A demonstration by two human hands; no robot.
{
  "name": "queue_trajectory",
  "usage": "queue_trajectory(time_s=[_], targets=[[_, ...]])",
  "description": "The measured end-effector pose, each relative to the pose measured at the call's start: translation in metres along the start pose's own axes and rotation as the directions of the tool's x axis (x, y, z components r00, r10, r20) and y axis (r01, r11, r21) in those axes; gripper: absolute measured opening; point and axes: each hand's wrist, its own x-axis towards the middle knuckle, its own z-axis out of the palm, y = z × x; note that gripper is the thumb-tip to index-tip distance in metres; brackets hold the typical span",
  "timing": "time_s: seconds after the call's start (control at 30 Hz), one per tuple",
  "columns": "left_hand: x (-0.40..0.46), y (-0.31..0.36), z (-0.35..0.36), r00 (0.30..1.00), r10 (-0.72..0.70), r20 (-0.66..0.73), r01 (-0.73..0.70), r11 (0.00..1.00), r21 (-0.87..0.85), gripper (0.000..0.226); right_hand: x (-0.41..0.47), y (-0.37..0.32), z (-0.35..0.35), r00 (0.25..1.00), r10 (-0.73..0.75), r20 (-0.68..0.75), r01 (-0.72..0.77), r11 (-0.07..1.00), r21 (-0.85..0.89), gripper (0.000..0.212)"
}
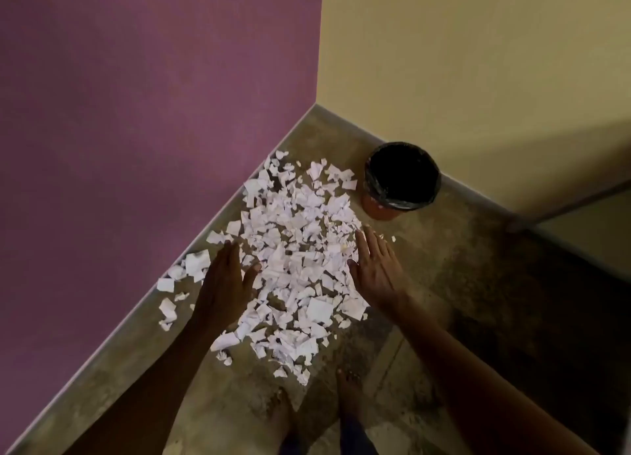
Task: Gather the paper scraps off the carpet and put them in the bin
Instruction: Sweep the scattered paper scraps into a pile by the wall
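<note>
Both hands — left hand [223, 283], right hand [375, 270] — lay flat-fingered, holding nothing, flanking the torn white paper scraps [297, 249] to rake them toward the black-lined orange bin [401, 181] near the carpet's corner.

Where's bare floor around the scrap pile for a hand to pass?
Bare: brown carpet right of the open right hand, below the black-lined orange bin. Crowded: white torn paper scraps between both hands, and strays left of the open left hand along the purple wall.

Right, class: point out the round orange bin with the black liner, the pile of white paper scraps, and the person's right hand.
orange bin with black liner [378, 209], head view, on its orange wall.
white paper scraps [300, 236], head view, mid-pile.
right hand [377, 270], head view, back of hand.
</note>
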Motion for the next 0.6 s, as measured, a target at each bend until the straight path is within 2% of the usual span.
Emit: queue_trajectory(time_s=[0.13,0.3,0.4,0.47,0.6], targets=[[0.003,-0.026,0.061,0.995,-0.096,0.042,0.097,0.995,-0.025,0.077,0.003,0.017,0.062,0.996,0.03,0.08,-0.031,0.999,0.014,0.065],[0.006,-0.072,0.143,0.995,-0.095,0.007,0.095,0.995,-0.028,0.076,0.009,0.037,0.151,0.987,-0.065,0.145,0.066,0.998,-0.001,0.063],[0.016,-0.098,0.192,0.997,-0.074,-0.012,0.074,0.997,0.008,0.088,0.017,0.042,0.205,0.977,-0.108,0.185,0.106,0.994,0.019,0.065],[0.024,-0.113,0.226,0.998,-0.056,-0.024,0.057,0.998,0.021,0.086,0.026,0.044,0.239,0.973,-0.123,0.197,0.122,0.992,0.019,0.065],[0.036,-0.142,0.303,0.994,-0.111,-0.007,0.112,0.994,0.018,0.084,0.039,0.053,0.316,0.956,-0.175,0.237,0.172,0.985,0.034,0.063]])
